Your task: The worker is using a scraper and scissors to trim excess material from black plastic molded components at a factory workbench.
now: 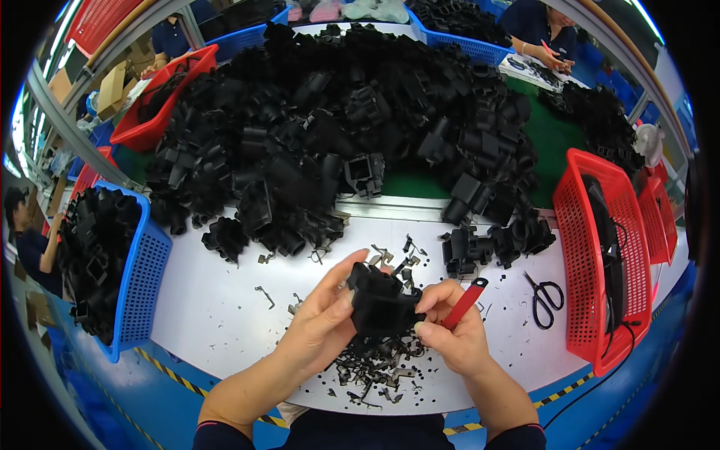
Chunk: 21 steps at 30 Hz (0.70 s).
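My left hand (321, 328) is closed around the side of a black moulded plastic part (384, 306), held up above the white table (217, 300). A square, hollow-looking face of the part is turned toward me. My right hand (459, 337) grips a red-handled tool (466, 302), its handle slanting up to the right between thumb and fingers. The tool's working end is hidden. The right fingertips pinch at the part's right edge. Beneath both hands lies a heap of small black plastic scraps (379, 367).
A big pile of similar black parts (337, 120) covers the far side. Black-handled scissors (546, 300) lie right of my hand. A red basket (574, 262) with cables stands at right, a filled blue basket (142, 277) at left. Other people work beyond the table and at far left.
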{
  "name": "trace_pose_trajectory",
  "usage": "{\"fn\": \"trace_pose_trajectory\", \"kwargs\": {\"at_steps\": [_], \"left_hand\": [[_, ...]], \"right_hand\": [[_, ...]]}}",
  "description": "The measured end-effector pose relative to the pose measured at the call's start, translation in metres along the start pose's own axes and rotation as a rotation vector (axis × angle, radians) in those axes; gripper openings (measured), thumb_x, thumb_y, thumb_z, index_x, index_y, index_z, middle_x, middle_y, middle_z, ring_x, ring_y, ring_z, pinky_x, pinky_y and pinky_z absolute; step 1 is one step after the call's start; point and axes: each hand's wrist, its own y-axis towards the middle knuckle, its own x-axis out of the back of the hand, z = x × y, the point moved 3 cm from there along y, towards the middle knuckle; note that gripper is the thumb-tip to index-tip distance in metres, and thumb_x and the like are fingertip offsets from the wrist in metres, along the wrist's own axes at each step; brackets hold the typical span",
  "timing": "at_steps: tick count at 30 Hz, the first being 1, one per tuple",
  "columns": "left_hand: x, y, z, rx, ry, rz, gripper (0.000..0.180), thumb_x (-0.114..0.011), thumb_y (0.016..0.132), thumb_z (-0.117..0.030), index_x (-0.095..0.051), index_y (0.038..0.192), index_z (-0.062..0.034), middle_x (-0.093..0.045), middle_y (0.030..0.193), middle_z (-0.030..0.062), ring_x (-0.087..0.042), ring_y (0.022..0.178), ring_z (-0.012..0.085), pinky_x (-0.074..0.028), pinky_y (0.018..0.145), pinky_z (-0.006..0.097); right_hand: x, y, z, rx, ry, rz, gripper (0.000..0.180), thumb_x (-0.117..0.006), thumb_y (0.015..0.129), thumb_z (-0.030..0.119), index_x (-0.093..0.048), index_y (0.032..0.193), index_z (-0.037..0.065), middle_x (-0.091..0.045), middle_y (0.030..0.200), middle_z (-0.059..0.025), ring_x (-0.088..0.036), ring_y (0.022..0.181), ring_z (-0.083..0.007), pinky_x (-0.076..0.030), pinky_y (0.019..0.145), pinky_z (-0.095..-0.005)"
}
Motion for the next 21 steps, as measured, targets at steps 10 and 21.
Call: {"fn": "trace_pose_trajectory", "kwargs": {"at_steps": [10,21], "left_hand": [[0.010,-0.001,-0.005,-0.039,-0.203,0.401,0.072,-0.064,0.078,-0.032,-0.027,0.134,-0.0062,-0.040,0.126,0.0235,-0.042,0.118,0.0310,-0.038,0.096,0.042],[0.027,0.005,-0.016,-0.131,-0.401,0.547,0.053,-0.041,0.090,-0.039,-0.026,0.131,-0.0113,-0.029,0.134,0.0280,-0.041,0.118,0.0393,-0.045,0.084,0.050]], "right_hand": [[0.012,0.000,0.031,0.562,-0.538,-0.277,0.029,-0.037,0.087,0.012,-0.062,0.089,-0.002,-0.052,0.078,-0.0105,-0.047,0.073,-0.0167,-0.039,0.065,-0.0281],[0.014,-0.006,0.018,-0.125,-1.375,0.210,0.013,-0.060,0.079,0.017,-0.062,0.079,0.005,-0.055,0.074,-0.0110,-0.056,0.064,-0.0272,-0.046,0.059,-0.0337]]}}
